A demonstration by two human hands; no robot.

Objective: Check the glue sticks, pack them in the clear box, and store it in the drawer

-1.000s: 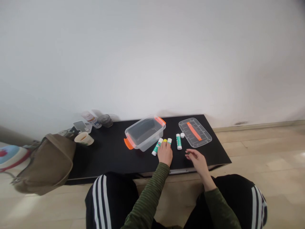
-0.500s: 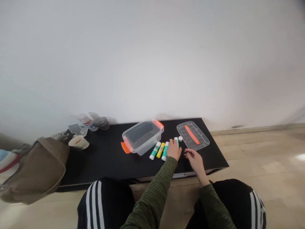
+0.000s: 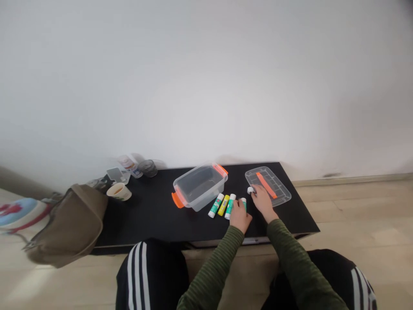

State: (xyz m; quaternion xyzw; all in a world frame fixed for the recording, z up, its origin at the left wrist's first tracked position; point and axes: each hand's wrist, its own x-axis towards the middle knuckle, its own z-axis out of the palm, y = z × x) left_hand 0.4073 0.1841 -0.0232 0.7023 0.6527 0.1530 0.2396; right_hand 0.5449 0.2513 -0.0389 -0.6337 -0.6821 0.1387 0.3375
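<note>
My left hand is closed around a green and white glue stick, whose upper end shows past the fingers. Just left of it on the black tabletop lie another green glue stick, a yellow glue stick and a third green one, side by side. My right hand has its fingertips on a small white cap at the near left edge of the clear lid. Behind the glue sticks, the clear plastic box with orange latches stands open.
On the left of the black table are a paper cup with a brownish drink, a white bottle and a dark glass. A brown bag is at the table's left end. The white wall rises behind.
My right hand has moved forward and closed on the white cap. The left hand has drawn its glue stick slightly toward me. The whole view has shifted a little.
</note>
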